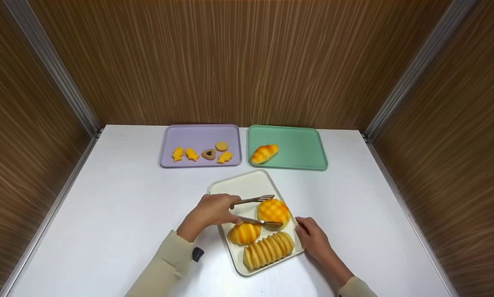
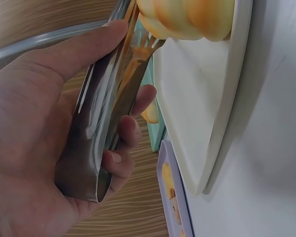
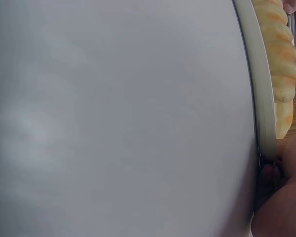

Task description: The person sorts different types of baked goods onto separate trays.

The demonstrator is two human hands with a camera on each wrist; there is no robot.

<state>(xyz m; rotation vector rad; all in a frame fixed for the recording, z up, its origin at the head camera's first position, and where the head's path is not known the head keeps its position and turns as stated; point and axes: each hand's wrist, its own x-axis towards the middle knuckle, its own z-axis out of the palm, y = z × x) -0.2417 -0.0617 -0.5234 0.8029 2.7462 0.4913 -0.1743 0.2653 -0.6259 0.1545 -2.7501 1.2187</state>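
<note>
My left hand (image 1: 216, 209) holds metal tongs (image 1: 253, 200), thumb on one arm and fingers on the other, as the left wrist view shows. The spread arms reach over the cream tray (image 1: 247, 185), one tip on each side of a round, criss-cross bun (image 1: 274, 211). Whether the tips touch the bun is unclear. Beside it on that tray lie a small striped bread roll (image 1: 245, 233) and a long ridged loaf (image 1: 268, 250). My right hand (image 1: 315, 239) grips the tray's right edge, with fingertips tucked beneath the rim in the right wrist view.
Behind stands a purple tray (image 1: 201, 136) with fish-shaped biscuits (image 1: 192, 154), a heart-shaped biscuit (image 1: 209, 154) and a round biscuit (image 1: 221, 146). To its right, a green tray (image 1: 300, 148) carries a croissant-like roll (image 1: 264, 154). Wood-grain panels (image 1: 238, 62) enclose the white table (image 1: 119, 206).
</note>
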